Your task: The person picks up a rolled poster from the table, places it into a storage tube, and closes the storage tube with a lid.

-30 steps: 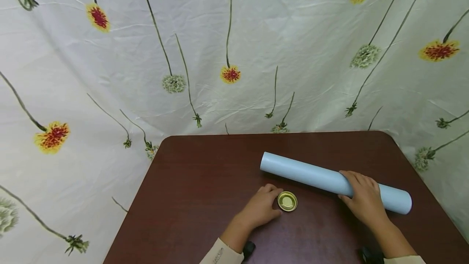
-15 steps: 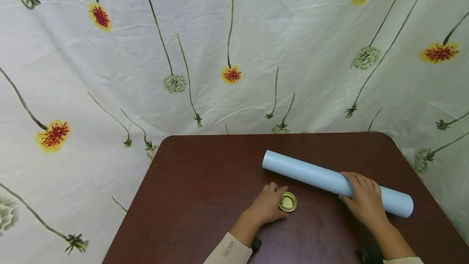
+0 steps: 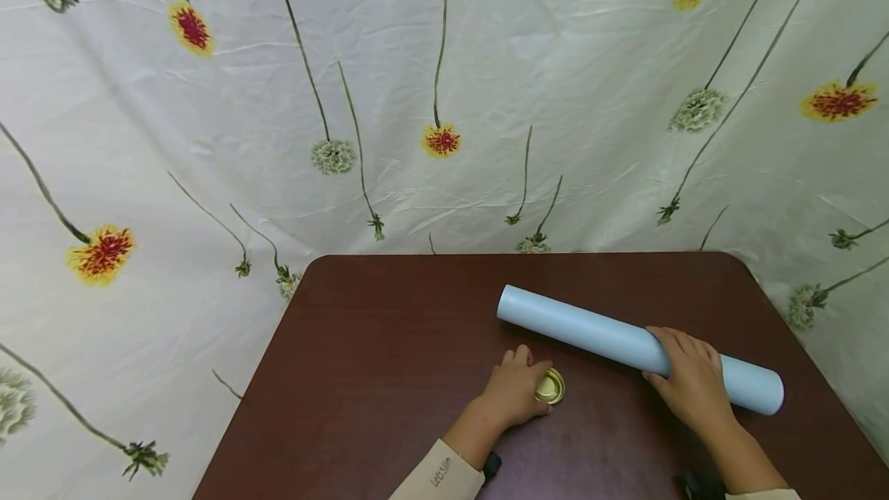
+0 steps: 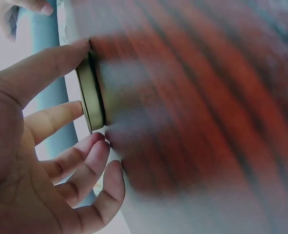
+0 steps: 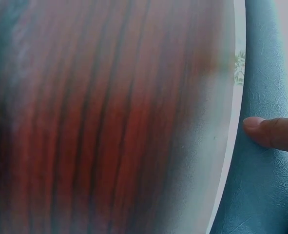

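My left hand (image 3: 515, 390) is around the left side of a small round gold metal lid (image 3: 551, 386) on the table. In the left wrist view the lid (image 4: 89, 92) shows edge-on, with the thumb at one end of its rim and the index fingertip against its side; the other fingers curl near the tabletop. My right hand (image 3: 689, 380) grips a long light-blue tube (image 3: 583, 328) near its right end, fingers over the top and thumb on the near side. In the right wrist view only the thumb (image 5: 270, 131) shows, lying on the tube's textured blue surface.
The dark brown table (image 3: 389, 330) has rounded far corners. A white cloth (image 3: 389, 199) printed with flowers hangs behind it and down both sides. The tube slants across the table's right half, beyond the lid.
My left hand has moved slightly right and closed in on the lid, covering more of its left side; the lid has shifted slightly right. My right hand stays on the tube.
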Action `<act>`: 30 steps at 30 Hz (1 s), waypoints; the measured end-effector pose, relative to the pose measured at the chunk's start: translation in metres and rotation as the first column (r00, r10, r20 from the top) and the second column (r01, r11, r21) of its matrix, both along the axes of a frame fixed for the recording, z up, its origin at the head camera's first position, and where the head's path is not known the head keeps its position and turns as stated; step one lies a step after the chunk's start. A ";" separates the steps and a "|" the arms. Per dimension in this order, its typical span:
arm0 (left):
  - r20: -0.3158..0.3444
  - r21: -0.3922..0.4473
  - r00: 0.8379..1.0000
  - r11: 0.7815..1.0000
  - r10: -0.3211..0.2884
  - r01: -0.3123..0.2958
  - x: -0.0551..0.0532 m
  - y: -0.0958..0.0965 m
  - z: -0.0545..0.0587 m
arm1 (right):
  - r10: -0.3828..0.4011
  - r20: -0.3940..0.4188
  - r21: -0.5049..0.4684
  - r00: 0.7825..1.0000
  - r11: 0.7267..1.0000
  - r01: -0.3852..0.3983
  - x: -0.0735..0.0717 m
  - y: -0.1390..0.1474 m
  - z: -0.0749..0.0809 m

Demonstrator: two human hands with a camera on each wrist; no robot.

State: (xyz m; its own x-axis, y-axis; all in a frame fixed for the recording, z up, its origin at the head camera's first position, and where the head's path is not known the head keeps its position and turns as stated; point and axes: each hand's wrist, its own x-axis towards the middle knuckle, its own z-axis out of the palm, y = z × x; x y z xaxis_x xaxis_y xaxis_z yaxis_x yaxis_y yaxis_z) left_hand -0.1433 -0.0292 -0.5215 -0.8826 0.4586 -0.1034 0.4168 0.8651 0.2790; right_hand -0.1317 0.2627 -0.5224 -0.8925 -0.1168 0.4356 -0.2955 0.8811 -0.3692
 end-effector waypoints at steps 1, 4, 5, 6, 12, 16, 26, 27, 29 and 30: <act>-0.001 -0.001 1.000 1.000 0.000 0.000 0.000 0.000 0.000 | 0.000 0.001 -0.002 1.000 1.000 0.000 0.000 0.000 0.000; 0.000 -0.005 1.000 1.000 -0.009 0.009 0.001 -0.001 0.001 | -0.003 0.010 -0.001 1.000 1.000 0.003 0.000 -0.001 0.000; 0.002 -0.003 1.000 1.000 -0.014 0.014 0.001 -0.002 0.002 | -0.004 0.012 -0.001 1.000 1.000 0.004 0.000 -0.001 0.000; 0.005 -0.001 1.000 1.000 -0.020 0.020 0.002 -0.002 0.003 | -0.004 0.016 -0.002 1.000 1.000 0.004 0.000 -0.001 0.000; 0.055 0.123 0.998 0.992 -0.042 0.035 0.001 -0.011 0.004 | -0.003 0.031 -0.002 1.000 1.000 0.003 -0.001 -0.001 -0.002; 0.140 0.276 0.989 0.961 -0.048 0.007 -0.001 -0.019 0.003 | 0.000 0.030 -0.002 1.000 1.000 0.000 -0.001 -0.001 -0.002; 0.282 0.440 0.959 0.889 -0.003 -0.126 -0.003 -0.040 0.004 | 0.006 0.036 -0.003 0.999 1.000 -0.006 -0.002 -0.002 -0.004; 0.285 0.460 0.958 0.876 0.005 -0.142 -0.003 -0.042 0.004 | 0.007 0.037 -0.004 0.999 1.000 -0.007 -0.002 -0.003 -0.004; 0.289 0.496 0.957 0.850 0.029 -0.176 -0.002 -0.046 0.005 | 0.009 0.037 -0.008 0.999 1.000 -0.009 -0.001 -0.004 -0.004; 0.290 0.515 0.956 0.835 0.043 -0.194 -0.002 -0.048 0.006 | 0.011 0.038 -0.010 0.999 1.000 -0.010 -0.001 -0.004 -0.004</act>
